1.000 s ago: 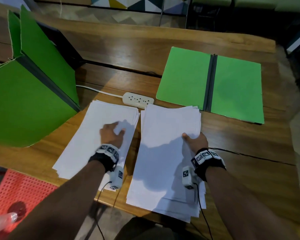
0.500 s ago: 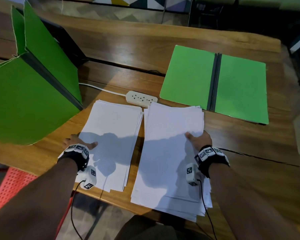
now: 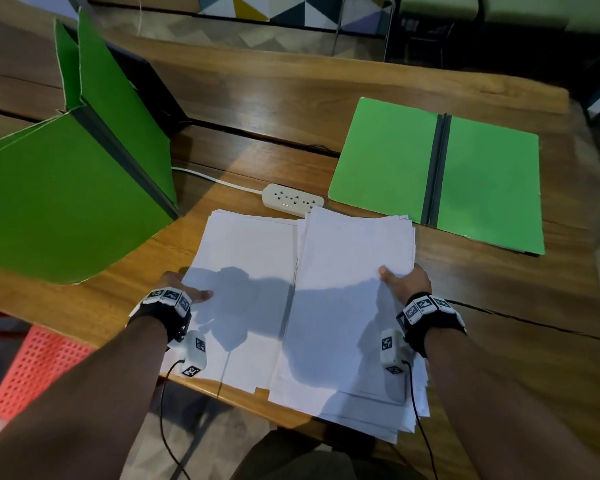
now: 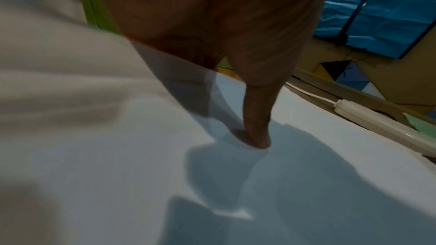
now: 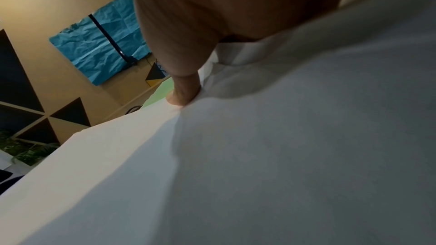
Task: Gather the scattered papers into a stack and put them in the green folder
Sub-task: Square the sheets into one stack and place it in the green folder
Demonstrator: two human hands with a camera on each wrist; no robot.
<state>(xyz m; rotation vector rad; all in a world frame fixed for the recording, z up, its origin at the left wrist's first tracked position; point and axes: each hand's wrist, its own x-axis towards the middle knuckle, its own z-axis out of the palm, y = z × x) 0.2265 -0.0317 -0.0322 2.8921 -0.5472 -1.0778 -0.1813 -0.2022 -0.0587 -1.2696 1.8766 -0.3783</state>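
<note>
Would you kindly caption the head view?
Left hand and right hand grip two paper piles near an open folder.

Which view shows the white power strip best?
The head view: the power strip lies whole on the table, sockets visible, just beyond the two paper stacks. The left wrist view catches only its side at the right edge. The right wrist view does not show it.

Table: papers, folders, power strip.

The head view looks steeply down over both forearms onto the wooden table. Each wrist view sits close above white paper, facing forward along the thumb. The power strip appears in head and left wrist views.
</note>
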